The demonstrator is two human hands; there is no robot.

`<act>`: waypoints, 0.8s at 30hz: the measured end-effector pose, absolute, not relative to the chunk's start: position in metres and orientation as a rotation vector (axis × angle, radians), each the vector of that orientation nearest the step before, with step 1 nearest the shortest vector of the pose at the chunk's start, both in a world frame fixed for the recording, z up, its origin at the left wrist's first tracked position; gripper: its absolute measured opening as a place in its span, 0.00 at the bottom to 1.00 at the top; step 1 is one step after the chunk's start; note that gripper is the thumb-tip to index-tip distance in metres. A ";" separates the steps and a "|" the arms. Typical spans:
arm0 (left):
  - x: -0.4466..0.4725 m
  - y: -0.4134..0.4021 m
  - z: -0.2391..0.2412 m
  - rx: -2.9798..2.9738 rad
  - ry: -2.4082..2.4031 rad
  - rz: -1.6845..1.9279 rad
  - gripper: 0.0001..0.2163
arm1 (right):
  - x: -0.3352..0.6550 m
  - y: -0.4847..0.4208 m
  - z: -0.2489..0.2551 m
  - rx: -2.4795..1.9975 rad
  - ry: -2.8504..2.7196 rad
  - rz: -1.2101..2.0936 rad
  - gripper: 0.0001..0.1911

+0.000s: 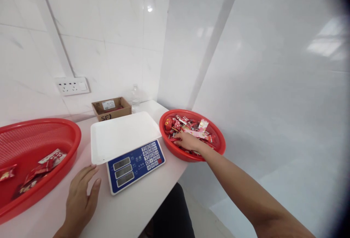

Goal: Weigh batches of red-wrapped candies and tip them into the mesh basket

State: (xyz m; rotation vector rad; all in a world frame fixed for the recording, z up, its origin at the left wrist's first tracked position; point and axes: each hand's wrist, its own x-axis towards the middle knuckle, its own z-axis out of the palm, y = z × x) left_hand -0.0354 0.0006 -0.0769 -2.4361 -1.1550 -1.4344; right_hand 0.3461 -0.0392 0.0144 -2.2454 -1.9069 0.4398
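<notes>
A pale tiled wall is rising behind a white counter. On the left, a big red basket is resting on the counter, running out of view at the edge. On the right, another red basket is sitting by the counter's corner, close to the grey side wall. Between the two baskets, a scale is standing with its white tray on top and its blue keypad panel facing the person; its display digits are too faint to read. Behind the tray, an open cardboard box is standing near the wall.

The right hand is reaching into the right basket, its fingers touching the packets heaped there; whether it is gripping one cannot be told. The left hand is holding nothing, its fingers loosely extended just beside the tray's near corner. A socket panel is sitting on the wall, and a clear bottle is standing beside the box. A few red packets are lying in the left basket.
</notes>
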 end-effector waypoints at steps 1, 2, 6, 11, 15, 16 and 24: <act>-0.036 0.001 -0.077 -2.434 -1.163 -1.438 0.11 | 0.347 -0.036 0.014 -2.258 -1.898 0.402 0.10; -0.036 0.001 -0.077 -2.432 -1.171 -1.443 0.11 | 0.349 -0.033 0.015 -2.276 -1.878 0.353 0.10; -0.036 0.002 -0.080 -2.424 -1.204 -1.477 0.11 | 0.365 -0.025 0.026 -2.372 -1.721 0.138 0.13; -0.035 0.002 -0.081 -2.436 -1.226 -1.495 0.11 | 0.369 -0.029 0.039 -2.380 -1.577 -0.082 0.20; -0.034 0.003 -0.083 -2.437 -1.230 -1.488 0.11 | 0.353 -0.029 0.026 -2.236 -1.875 0.159 0.17; -0.034 0.004 -0.083 -2.440 -1.220 -1.486 0.11 | 0.349 -0.027 0.021 -2.212 -1.942 0.247 0.17; -0.036 0.003 -0.083 -2.435 -1.196 -1.454 0.11 | 0.345 -0.005 -0.010 -2.334 -1.950 0.601 0.28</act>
